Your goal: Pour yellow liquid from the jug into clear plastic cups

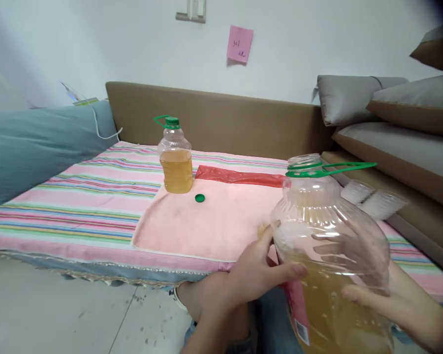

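- Jug (328,255), big and clear with its cap off, sits between both hands, close to the camera at the bed's near edge; amber liquid fills its lower part.
- Left hand (258,275) presses the jug's left wall, fingers (291,269) curled round the front, thumb up along the side.
- Right hand (384,290) cups the jug's right side; its fingers show through the clear wall, spread flat against it. Both hands are closed on the jug.
- Green handle (332,169) juts right from the jug's open neck, above both hands.
- Green cap (200,198) lies loose on the pink towel (206,226), well beyond the left fingers and to their left.
- Small bottle (175,157), capped and about half full of the same amber liquid, stands upright just past the cap at the towel's far corner.
- Red bag (239,176) lies flat at the towel's far edge, beyond the jug.
- Striped sheet (77,196) covers the bed under the towel.
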Motion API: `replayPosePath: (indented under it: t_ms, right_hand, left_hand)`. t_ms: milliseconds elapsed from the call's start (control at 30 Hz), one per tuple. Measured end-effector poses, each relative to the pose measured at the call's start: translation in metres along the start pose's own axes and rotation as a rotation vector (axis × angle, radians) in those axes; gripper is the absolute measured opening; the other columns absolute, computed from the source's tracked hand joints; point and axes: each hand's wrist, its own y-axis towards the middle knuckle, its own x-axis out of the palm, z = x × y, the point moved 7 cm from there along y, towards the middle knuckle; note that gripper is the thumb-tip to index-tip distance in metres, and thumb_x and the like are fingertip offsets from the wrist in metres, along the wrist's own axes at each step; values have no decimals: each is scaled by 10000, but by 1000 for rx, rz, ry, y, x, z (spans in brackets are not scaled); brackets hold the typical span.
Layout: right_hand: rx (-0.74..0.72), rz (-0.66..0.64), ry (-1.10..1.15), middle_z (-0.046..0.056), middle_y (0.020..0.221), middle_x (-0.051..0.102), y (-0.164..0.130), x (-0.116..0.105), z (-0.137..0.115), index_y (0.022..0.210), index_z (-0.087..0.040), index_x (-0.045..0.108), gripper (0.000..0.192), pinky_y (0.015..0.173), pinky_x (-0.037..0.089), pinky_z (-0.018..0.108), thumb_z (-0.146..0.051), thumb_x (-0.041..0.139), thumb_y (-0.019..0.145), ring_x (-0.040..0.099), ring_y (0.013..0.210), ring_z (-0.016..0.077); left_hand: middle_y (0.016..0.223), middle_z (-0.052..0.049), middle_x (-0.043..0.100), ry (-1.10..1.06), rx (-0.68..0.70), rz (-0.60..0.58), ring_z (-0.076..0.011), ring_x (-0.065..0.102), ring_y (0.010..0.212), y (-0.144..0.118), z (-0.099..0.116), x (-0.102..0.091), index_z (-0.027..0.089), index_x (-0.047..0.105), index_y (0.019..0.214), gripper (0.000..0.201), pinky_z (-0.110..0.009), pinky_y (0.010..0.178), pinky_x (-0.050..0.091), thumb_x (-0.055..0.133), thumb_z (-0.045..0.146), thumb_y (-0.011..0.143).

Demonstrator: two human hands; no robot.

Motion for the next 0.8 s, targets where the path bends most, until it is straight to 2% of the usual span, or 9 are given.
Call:
replayPosePath:
  t_ms: [200, 300, 367, 467, 533, 567, 667, 733, 800]
  right_hand:
    - [-141, -14, 349, 99, 1351, 563, 35, 81, -24, 1411, -403, 386, 862, 1044, 449, 605, -546, 791, 664, 570, 1233, 369]
    - [-237, 40, 554, 96, 1277, 586, 64, 122, -45, 1445, -398, 320, 1018, 1009, 472, 603, -536, 853, 588, 608, 1152, 349]
    - [-295, 57, 647, 86, 1247, 582, 83, 148, -57, 1468, -397, 279, 1085, 1024, 459, 591, -491, 881, 569, 603, 1143, 332]
    - [-367, 65, 743, 74, 1233, 568, 110, 182, -70, 1473, -391, 271, 1071, 1054, 431, 568, -422, 883, 595, 586, 1148, 305]
    - [-405, 69, 781, 68, 1219, 564, 127, 201, -76, 1482, -386, 253, 1084, 1066, 420, 557, -390, 883, 600, 579, 1144, 293]
    - [-422, 67, 790, 65, 1212, 564, 135, 210, -78, 1488, -385, 242, 1096, 1070, 416, 552, -379, 884, 600, 577, 1144, 290]
    - [-456, 39, 820, 67, 1222, 565, 157, 240, -84, 1503, -376, 204, 1121, 1066, 423, 539, -367, 879, 608, 574, 1156, 287]
    - [-461, 19, 851, 70, 1217, 570, 169, 259, -88, 1505, -356, 197, 1122, 1058, 431, 532, -380, 876, 612, 573, 1168, 289]
    - [-460, 7, 876, 71, 1195, 580, 180, 277, -90, 1506, -331, 191, 1135, 1055, 433, 529, -397, 878, 606, 570, 1180, 294]
  left_hand:
    - [1254, -117, 659, 258, 23, 199, -308, 681, 989, -36, 51, -53, 229, 406, 1448, 828, -409, 835, 558, 756, 331, 705]
    - [1469, -122, 487, 273, 74, 321, -279, 680, 1035, -54, 68, -84, 273, 352, 1470, 811, -394, 882, 550, 720, 361, 753]
    - [1547, -138, 372, 279, 130, 458, -279, 641, 1131, -70, 73, -118, 242, 380, 1447, 764, -399, 977, 508, 677, 471, 781]
    - [1500, -150, 429, 394, 154, 867, -255, 614, 1179, -112, 70, -194, 202, 415, 1384, 656, -384, 1003, 486, 456, 605, 869]
    - [1388, -122, 540, 717, -23, 1218, -222, 627, 1133, -149, 64, -243, 203, 450, 1313, 580, -350, 953, 498, 384, 586, 882]
    - [1289, -133, 600, 780, -99, 1296, -252, 630, 1101, -163, 58, -261, 182, 475, 1264, 556, -385, 944, 489, 437, 558, 856]
    - [904, -99, 682, 864, -279, 1388, -329, 650, 923, -191, 39, -294, 192, 574, 950, 345, -467, 852, 474, 542, 482, 767]
    - [739, -69, 656, 878, -355, 1394, -339, 648, 822, -197, 26, -299, 218, 556, 781, 279, -463, 789, 464, 561, 494, 744]
    - [686, -56, 644, 870, -382, 1397, -336, 643, 768, -197, 16, -299, 220, 552, 777, 308, -440, 736, 454, 573, 525, 737]
